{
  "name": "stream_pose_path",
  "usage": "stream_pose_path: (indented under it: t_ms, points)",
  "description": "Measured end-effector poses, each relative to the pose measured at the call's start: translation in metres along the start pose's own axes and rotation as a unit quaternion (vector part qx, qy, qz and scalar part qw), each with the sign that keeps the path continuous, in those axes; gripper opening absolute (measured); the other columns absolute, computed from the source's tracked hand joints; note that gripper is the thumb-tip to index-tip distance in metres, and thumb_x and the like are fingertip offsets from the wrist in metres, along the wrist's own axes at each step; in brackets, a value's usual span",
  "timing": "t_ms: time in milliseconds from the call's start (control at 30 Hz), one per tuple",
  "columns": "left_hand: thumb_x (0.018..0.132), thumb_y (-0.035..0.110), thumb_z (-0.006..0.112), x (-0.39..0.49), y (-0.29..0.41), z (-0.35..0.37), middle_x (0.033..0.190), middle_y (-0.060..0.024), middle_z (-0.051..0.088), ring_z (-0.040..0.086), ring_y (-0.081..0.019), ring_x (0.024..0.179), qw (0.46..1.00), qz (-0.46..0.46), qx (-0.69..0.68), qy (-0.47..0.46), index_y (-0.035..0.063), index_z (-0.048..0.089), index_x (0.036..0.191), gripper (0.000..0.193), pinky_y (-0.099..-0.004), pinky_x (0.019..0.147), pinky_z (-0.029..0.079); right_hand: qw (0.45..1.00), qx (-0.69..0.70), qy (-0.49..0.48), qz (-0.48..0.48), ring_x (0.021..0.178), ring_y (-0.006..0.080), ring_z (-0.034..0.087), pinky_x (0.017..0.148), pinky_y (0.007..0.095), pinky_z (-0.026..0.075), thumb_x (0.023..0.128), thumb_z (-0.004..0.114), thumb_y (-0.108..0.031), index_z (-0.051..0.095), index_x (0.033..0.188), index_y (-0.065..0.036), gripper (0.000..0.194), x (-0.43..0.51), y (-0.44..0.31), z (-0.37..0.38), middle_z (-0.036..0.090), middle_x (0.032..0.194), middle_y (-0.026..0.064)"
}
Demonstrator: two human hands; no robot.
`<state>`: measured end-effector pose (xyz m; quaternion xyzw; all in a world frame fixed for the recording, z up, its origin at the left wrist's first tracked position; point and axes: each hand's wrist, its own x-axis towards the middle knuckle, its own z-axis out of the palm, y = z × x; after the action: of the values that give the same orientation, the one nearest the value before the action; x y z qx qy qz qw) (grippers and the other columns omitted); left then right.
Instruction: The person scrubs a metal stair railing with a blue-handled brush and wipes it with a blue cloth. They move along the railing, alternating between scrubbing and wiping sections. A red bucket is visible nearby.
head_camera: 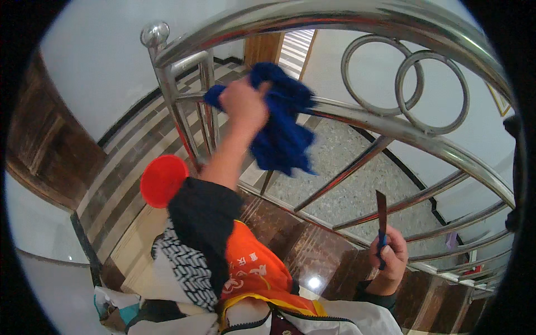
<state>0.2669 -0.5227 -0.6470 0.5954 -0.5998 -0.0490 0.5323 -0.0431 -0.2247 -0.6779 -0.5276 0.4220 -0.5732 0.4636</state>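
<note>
My left hand (245,100), blurred, grips a dark blue cloth (282,113) against the lower horizontal tube (356,112) of a polished metal stair railing. The cloth hangs down in folds over the tube near the end post. In my right hand (390,255) is a scraper with a flat brownish blade and a blue handle (382,240); its blade points up, in front of the slanted balusters. Above runs the thick top handrail (293,19), with two interlocked metal rings (405,81) between it and the lower tube.
A round red plastic container (164,181) is by my left forearm. The end post with a ball top (155,34) stands at the upper left. Striped floor tiles, a brown wooden door (46,138) and a bag (115,305) lie to the left. Brown stone flooring (318,251) borders the railing's base.
</note>
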Motion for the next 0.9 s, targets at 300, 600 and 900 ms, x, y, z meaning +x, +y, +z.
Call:
stream_pose_path:
  t_ms: [300, 600, 900]
  points:
    - [0.093, 0.028, 0.053, 0.046, -0.068, -0.008, 0.107, -0.0214, 0.066, 0.06, -0.0393, 0.104, 0.985, -0.031, 0.032, -0.168, 0.0105, 0.066, 0.114, 0.03, -0.0495, 0.091, 0.044, 0.997, 0.058, -0.042, 0.023, 0.046, 0.01, 0.044, 0.041, 0.0232, 0.031, 0.088, 0.066, -0.023, 0.05, 0.132, 0.0, 0.053, -0.005, 0.014, 0.002, 0.055, 0.067, 0.0069]
    - [0.086, 0.032, 0.063, -0.038, 0.1, -0.009, 0.09, -0.0195, 0.067, 0.062, -0.0343, 0.094, 0.977, 0.19, -0.064, -0.069, 0.0002, 0.066, 0.093, 0.033, -0.0439, 0.09, 0.038, 0.997, 0.067, -0.034, 0.009, 0.045, 0.0101, 0.044, 0.04, 0.0232, 0.031, 0.088, 0.065, -0.022, 0.048, 0.133, 0.0, 0.052, -0.014, 0.016, 0.009, 0.055, 0.068, 0.0081]
    - [0.088, 0.031, 0.062, 0.02, -0.014, -0.025, 0.095, -0.022, 0.068, 0.064, -0.0394, 0.095, 0.994, -0.006, 0.077, -0.075, -0.0014, 0.066, 0.099, 0.034, -0.0481, 0.084, 0.047, 0.997, 0.067, -0.035, 0.008, 0.046, 0.0108, 0.045, 0.041, 0.0236, 0.033, 0.088, 0.065, -0.023, 0.047, 0.135, -0.001, 0.054, -0.016, 0.018, 0.013, 0.055, 0.067, 0.0076]
